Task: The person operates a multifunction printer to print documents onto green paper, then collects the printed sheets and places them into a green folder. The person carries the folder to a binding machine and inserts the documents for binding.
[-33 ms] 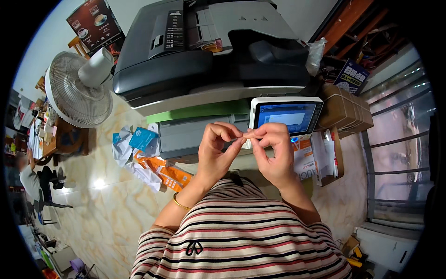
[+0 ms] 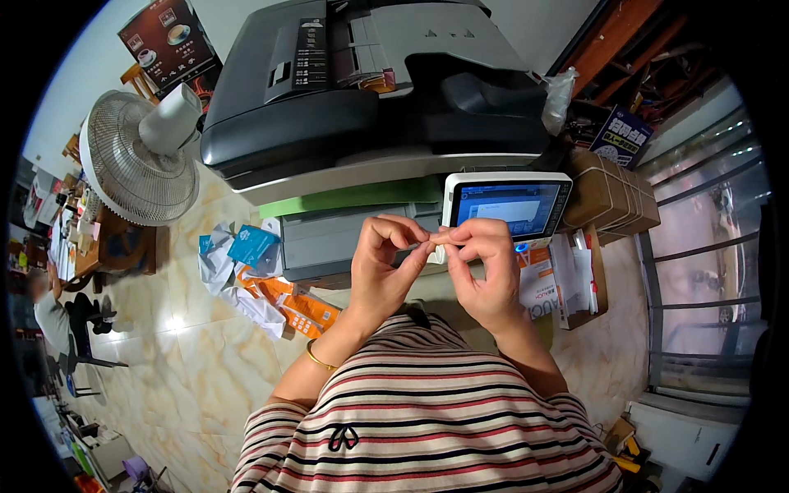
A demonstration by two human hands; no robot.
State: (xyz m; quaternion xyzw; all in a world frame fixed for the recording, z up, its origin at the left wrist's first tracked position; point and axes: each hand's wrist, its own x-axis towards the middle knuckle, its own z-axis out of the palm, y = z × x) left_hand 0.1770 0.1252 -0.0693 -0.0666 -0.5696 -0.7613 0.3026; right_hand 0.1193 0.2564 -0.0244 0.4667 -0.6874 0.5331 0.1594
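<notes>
In front of the copier (image 2: 460,103), my left hand (image 2: 383,267) and my right hand (image 2: 491,271) meet at the fingertips. Both are closed in a pinch, thumb against forefinger. A small whitish piece (image 2: 440,255) shows just below the joined fingertips. It is too small and too covered by the fingers to name, and which hand grips it more firmly I cannot tell. Right behind my right hand stands the copier's tilted touchscreen (image 2: 509,205), lit blue. The grey output tray (image 2: 329,238) lies beyond my left hand, under a green strip (image 2: 353,197).
A white fan (image 2: 136,156) stands at the left. Crumpled paper and orange and blue wrappers (image 2: 308,312) lie by the copier's left side. To the right are a tied brown carton (image 2: 612,197) and an open box of papers (image 2: 583,279). A person (image 2: 56,316) sits far left.
</notes>
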